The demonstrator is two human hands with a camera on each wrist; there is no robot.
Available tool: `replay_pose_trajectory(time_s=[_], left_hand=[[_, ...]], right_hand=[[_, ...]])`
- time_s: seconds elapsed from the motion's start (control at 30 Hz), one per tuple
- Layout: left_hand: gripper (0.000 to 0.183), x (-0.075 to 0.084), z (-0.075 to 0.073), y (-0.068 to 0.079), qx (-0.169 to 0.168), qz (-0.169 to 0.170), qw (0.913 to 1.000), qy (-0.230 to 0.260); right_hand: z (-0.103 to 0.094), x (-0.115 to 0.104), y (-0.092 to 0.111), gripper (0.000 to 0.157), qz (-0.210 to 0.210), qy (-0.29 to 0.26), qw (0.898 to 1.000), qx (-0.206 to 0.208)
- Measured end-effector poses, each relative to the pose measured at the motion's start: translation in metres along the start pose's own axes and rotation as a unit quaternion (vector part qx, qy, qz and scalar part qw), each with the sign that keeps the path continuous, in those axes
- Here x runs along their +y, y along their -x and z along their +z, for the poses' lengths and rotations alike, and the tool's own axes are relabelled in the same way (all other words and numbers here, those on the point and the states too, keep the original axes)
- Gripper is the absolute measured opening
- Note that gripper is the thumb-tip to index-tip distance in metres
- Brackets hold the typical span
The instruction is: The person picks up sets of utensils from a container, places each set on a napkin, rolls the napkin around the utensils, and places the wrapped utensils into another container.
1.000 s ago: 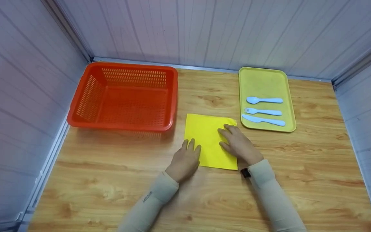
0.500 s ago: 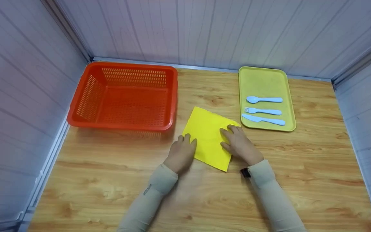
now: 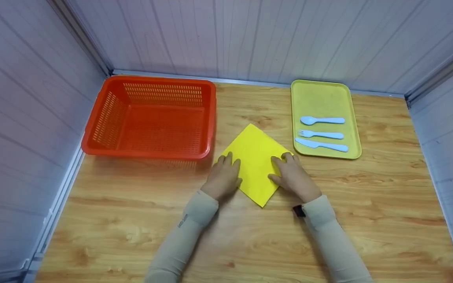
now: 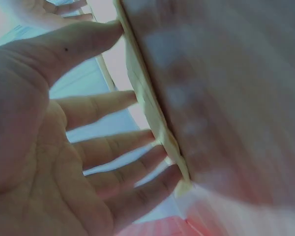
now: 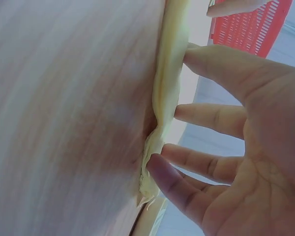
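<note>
A folded yellow cloth (image 3: 255, 165) lies flat on the wooden table (image 3: 250, 243), turned so that one corner points to the back wall and another to the person. On its left edge rests the left hand (image 3: 222, 177), fingertips touching the cloth. The right hand (image 3: 295, 177) touches the right edge and corner. Both wrist views show spread, mostly straight fingers against the cloth's layered edge (image 4: 150, 105); in the right wrist view the cloth (image 5: 169, 73) looks slightly bunched near the corner.
An orange-red plastic basket (image 3: 148, 154) stands at the back left. At the back right lies a yellow-green tray (image 3: 321, 96) bearing a light blue spoon (image 3: 323, 120), fork (image 3: 321, 134) and knife (image 3: 321, 144). Pale panels wall the table's back and sides.
The cloth has turned clockwise from nearly square-on to a diamond. The left hand has slid slightly away from the person along with it; the right hand has barely moved.
</note>
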State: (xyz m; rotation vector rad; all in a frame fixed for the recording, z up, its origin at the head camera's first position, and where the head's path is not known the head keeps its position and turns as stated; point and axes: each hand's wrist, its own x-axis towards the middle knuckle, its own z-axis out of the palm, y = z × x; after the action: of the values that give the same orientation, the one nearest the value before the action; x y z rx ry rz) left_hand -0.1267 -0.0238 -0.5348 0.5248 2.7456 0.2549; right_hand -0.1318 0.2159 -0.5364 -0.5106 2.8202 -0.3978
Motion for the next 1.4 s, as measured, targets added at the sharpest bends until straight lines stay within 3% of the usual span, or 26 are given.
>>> replay_pose_trajectory(time_s=[0.23,0.6,0.83,1.17,1.4], left_hand=[[0.061,-0.009,-0.006,-0.011,-0.030,0.017,0.9993,0.016],[0.063,-0.013,-0.007,-0.015,-0.038,0.018,0.9975,0.057],[0.063,-0.014,-0.005,-0.014,-0.040,0.017,0.9974,0.057],[0.062,-0.014,-0.004,-0.013,-0.028,0.031,0.9983,0.039],[0.055,-0.011,-0.003,-0.010,0.011,0.057,0.9983,0.002]], right_hand=[[-0.001,0.000,0.003,0.061,0.006,-0.003,1.000,0.000],[-0.002,0.000,0.005,0.063,0.018,-0.004,1.000,0.000],[-0.002,-0.001,0.006,0.064,0.027,0.002,1.000,-0.006],[0.000,-0.001,0.007,0.063,0.023,-0.003,1.000,-0.005],[0.001,0.000,0.009,0.058,0.006,-0.007,1.000,0.014]])
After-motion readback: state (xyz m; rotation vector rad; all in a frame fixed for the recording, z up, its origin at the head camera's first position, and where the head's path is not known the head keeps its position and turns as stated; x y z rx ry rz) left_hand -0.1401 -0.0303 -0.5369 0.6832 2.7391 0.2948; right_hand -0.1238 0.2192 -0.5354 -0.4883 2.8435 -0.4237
